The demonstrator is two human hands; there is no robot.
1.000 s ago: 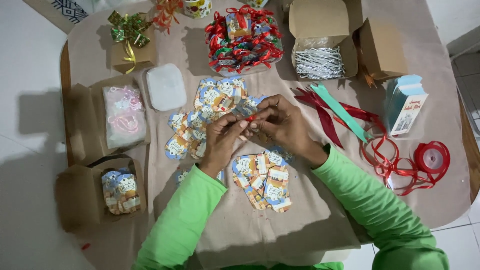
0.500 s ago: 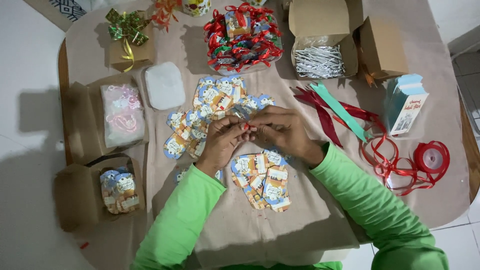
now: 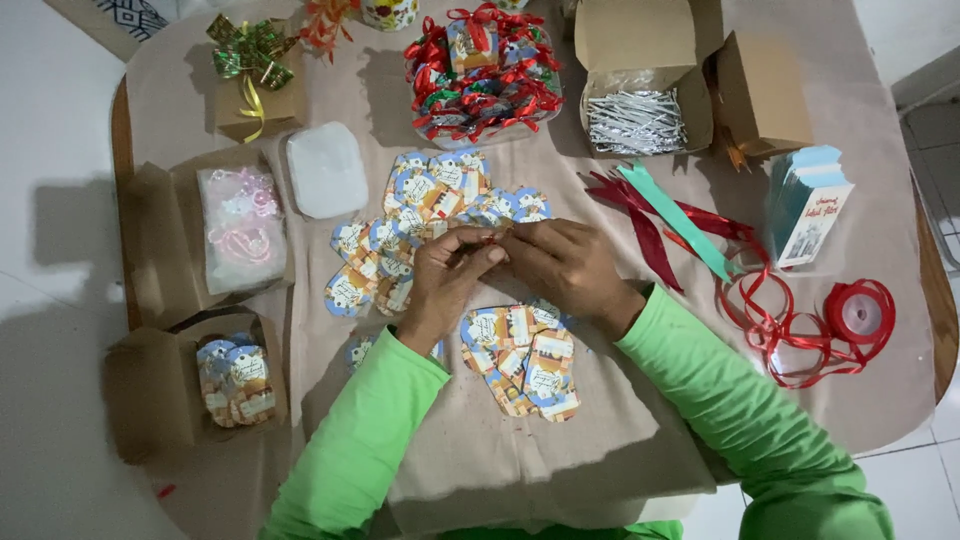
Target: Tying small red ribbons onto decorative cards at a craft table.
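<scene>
Covering round table (image 3: 900,180), tan paper (image 3: 600,460).

Counter (image 3: 900,120), covered in tan paper: scattered paper tags (image 3: 420,225), brown boxes (image 3: 640,75), red ribbon spool (image 3: 860,315), white pad (image 3: 327,170), bowed gift box (image 3: 255,85), blue carton (image 3: 808,205).

At the centre of the frame the left hand (image 3: 447,283) and right hand (image 3: 568,268) meet fingertip to fingertip, their grip pinched on something too small to make out. Printed paper tags (image 3: 420,215) lie scattered on the bench (image 3: 620,440) just above them, another heap (image 3: 525,360) just below. A red ribbon spool (image 3: 858,315) sits at the right edge.
</scene>
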